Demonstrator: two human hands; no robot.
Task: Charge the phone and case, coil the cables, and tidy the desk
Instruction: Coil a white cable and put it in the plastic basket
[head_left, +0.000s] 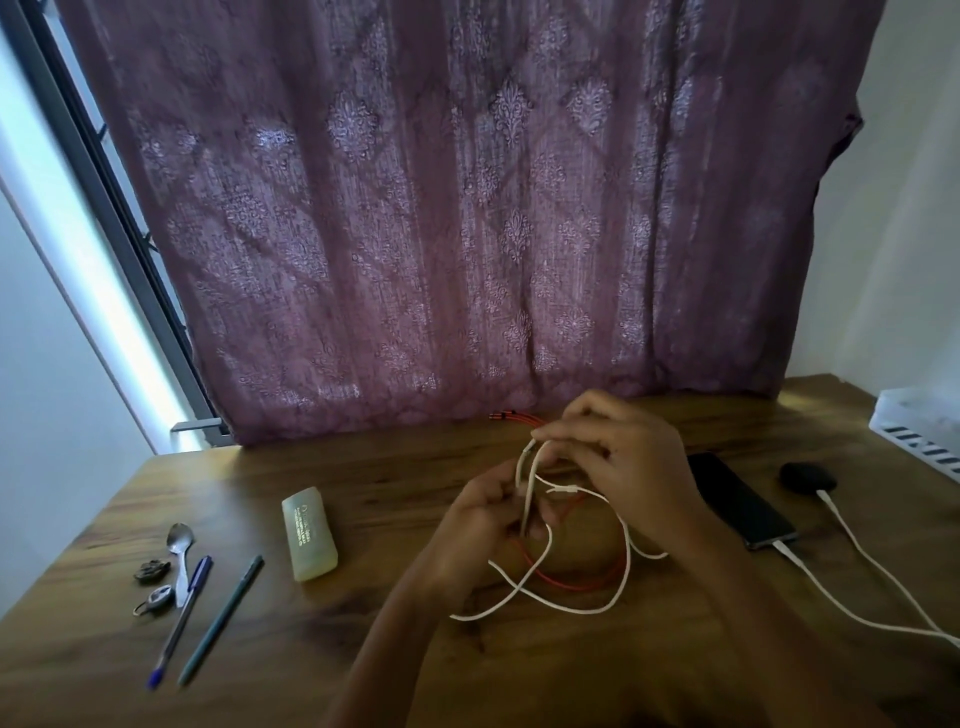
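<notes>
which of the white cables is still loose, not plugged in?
The white cable in both hands; the other two run to the phone and the black case.

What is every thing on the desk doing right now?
Phone: flat, white charging cable plugged in.
Black case: white cable plugged in.
Loose white cable: partly looped, held in both hands.
Red cable: loose on desk.
Left hand: gripping cable.
Right hand: gripping cable.
Two pens: lying flat.
Spoon: lying flat.
</notes>
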